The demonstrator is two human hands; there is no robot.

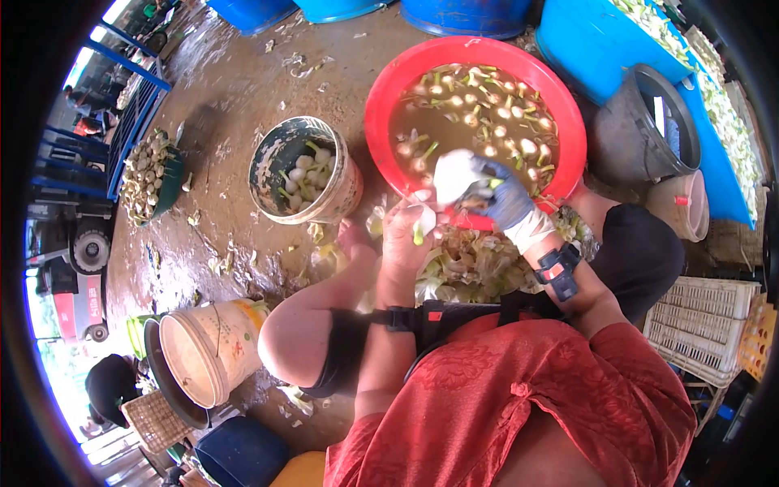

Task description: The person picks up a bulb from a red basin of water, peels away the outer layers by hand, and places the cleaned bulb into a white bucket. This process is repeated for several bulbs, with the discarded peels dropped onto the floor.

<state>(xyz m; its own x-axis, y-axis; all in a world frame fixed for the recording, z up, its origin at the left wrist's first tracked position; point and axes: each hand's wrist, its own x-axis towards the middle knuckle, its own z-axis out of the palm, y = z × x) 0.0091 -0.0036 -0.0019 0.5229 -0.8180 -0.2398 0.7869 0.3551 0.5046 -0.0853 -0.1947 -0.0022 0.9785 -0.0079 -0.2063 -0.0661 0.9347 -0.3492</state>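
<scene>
A large red tub [380, 122] of cloudy water is set at the upper centre of the frame, apparently so that it can be reached from the seated position; many pale bulbs [501, 131] are held in it. Below its rim, a heap of discarded skins [475, 272] is spread between the legs, probably where scraps are most easily dropped. At upper left of centre, a stained pail [350, 188] is partly filled with bulbs, placed, it seems, within the left arm's range. Above the heap, the gloved right hand [507, 197] is bent inward near the tub's edge; whether anything is gripped by its fingers cannot be told. By the bare left hand [404, 234], a white bulb [426, 217] is pinched between curled fingers, its green stem angled downward, seemingly to keep its upper side exposed.
</scene>
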